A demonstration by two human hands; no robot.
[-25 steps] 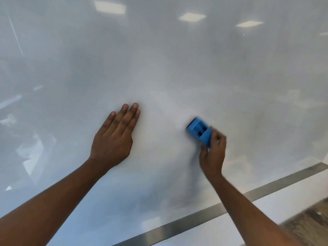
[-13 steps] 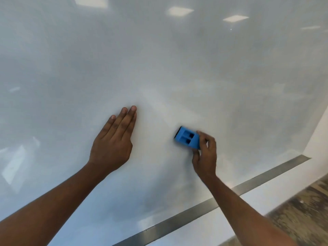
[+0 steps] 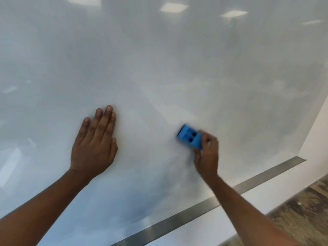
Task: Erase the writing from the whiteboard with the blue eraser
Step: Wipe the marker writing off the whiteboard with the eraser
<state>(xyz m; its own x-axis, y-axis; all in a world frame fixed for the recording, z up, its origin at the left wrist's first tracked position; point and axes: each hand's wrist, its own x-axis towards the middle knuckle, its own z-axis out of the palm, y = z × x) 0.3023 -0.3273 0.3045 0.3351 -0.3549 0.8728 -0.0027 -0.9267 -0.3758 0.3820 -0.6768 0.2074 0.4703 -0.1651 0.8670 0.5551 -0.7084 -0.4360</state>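
A glossy whiteboard (image 3: pixel 159 68) fills almost the whole view; I see no writing on it, only faint grey smears and ceiling-light reflections. My right hand (image 3: pixel 206 153) grips the blue eraser (image 3: pixel 189 136) by its right end and holds it against the board, right of centre; the hand is motion-blurred. My left hand (image 3: pixel 94 144) lies flat on the board to the left of the eraser, fingers straight and together, pointing up.
A metal strip (image 3: pixel 177 221) runs along the board's bottom edge, rising to the right. Below it is a white wall band (image 3: pixel 204 229), and a brown patterned floor (image 3: pixel 301 210) shows at the lower right. The board's right edge meets a white wall (image 3: pixel 317 132).
The eraser in my right hand has shifted back and forth over the same patch of board, tilting slightly. My left hand has stayed flat in place. The view has shifted a little.
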